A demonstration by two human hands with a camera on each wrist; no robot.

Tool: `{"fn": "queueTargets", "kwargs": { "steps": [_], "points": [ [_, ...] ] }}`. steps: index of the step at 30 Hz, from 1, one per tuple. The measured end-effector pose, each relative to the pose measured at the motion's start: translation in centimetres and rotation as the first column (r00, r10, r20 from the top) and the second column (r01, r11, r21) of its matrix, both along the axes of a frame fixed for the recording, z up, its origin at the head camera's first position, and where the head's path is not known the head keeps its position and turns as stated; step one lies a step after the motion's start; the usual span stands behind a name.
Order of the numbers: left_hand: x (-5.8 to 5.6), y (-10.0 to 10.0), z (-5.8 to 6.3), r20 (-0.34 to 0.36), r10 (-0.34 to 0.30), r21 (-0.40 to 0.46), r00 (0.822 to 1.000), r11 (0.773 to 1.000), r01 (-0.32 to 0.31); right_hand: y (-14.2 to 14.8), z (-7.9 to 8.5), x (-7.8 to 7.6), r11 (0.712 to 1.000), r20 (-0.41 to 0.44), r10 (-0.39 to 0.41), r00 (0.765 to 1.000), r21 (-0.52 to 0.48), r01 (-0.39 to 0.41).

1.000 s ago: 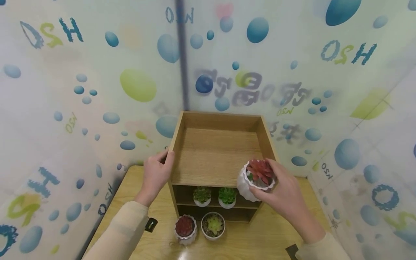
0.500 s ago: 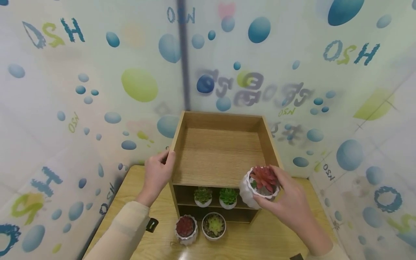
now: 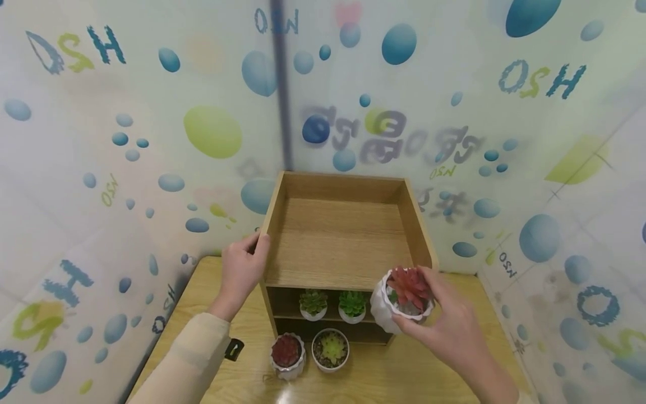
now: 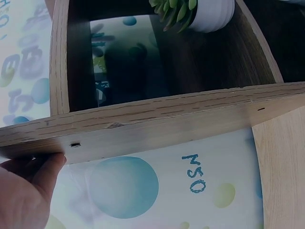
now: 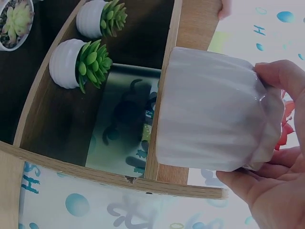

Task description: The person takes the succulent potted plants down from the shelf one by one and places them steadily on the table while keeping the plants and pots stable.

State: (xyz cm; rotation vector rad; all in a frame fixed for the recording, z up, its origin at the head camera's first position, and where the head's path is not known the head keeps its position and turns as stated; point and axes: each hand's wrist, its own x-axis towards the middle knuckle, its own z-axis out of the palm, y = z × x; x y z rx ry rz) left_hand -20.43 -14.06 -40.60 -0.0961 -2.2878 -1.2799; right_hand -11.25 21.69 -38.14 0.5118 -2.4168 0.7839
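My right hand (image 3: 451, 322) grips a white ridged pot (image 3: 386, 310) by its rim, thumb on one side and fingers on the other. A red succulent (image 3: 407, 286) grows in it. The pot is at the front right of the wooden shelf unit (image 3: 343, 247), overlapping its front edge in the head view. In the right wrist view the pot's pale side (image 5: 214, 114) faces the camera, mostly hiding the plant. My left hand (image 3: 243, 269) touches the outer face of the unit's left side panel (image 4: 157, 136) with thumb and fingertips; its other fingers are hidden.
Two small potted green succulents (image 3: 314, 303) (image 3: 352, 304) sit on the unit's upper inner shelf. In front stand a dark red succulent pot (image 3: 287, 356) and a light green succulent pot (image 3: 330, 350). A patterned wall (image 3: 212, 134) rises behind the wooden table (image 3: 404, 373).
My right hand has brought the red succulent's pot slightly down and toward me, from over the shelf unit's front edge. My left hand stays at the side panel.
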Motion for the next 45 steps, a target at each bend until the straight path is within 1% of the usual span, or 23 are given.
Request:
{"fn": "queueTargets", "kwargs": {
  "steps": [5, 11, 21, 24, 27, 30, 35, 39, 45],
  "points": [
    [0.0, 0.0, 0.0, 0.007, -0.001, 0.007, 1.0, 1.0, 0.001, 0.1, -0.3, 0.3, 1.0, -0.008, 0.021, 1.0, 0.001, -0.021],
    [0.0, 0.0, 0.0, -0.002, -0.002, 0.008, 1.0, 1.0, 0.002, 0.1, -0.6, 0.8, 0.999, -0.008, 0.037, 0.999, -0.01, -0.037],
    [-0.1, 0.0, -0.2, -0.026, 0.006, 0.003, 1.0, 1.0, -0.006, -0.2, -1.5, 1.6, 1.0, 0.026, 0.007, 1.0, -0.013, -0.006],
    [-0.1, 0.0, -0.2, -0.021, 0.013, 0.0, 1.0, 1.0, -0.013, -0.3, -1.9, 1.8, 1.0, 0.058, -0.006, 0.998, -0.012, 0.006],
    [-0.1, 0.0, -0.1, -0.019, 0.019, -0.006, 1.0, 1.0, -0.019, -0.4, -2.3, 2.1, 1.0, 0.109, -0.02, 0.994, -0.013, 0.021],
    [-0.1, 0.0, -0.1, -0.02, 0.019, -0.008, 1.0, 1.0, -0.019, -0.5, -2.7, 2.4, 0.999, 0.148, -0.048, 0.988, -0.007, 0.049],
    [-0.1, 0.1, -0.1, -0.023, 0.018, -0.005, 1.0, 1.0, -0.019, -0.7, -3.5, 2.9, 0.997, 0.168, -0.067, 0.984, -0.014, 0.07],
    [-0.1, 0.1, -0.1, -0.024, 0.024, -0.005, 0.999, 1.0, -0.025, -0.7, -4.2, 3.2, 0.995, 0.209, -0.085, 0.974, -0.027, 0.092],
    [-0.1, 0.2, -0.1, -0.009, 0.012, 0.007, 1.0, 1.0, -0.012, -0.5, -5.2, 3.4, 0.994, 0.224, -0.097, 0.97, -0.029, 0.107]
  ]
}}
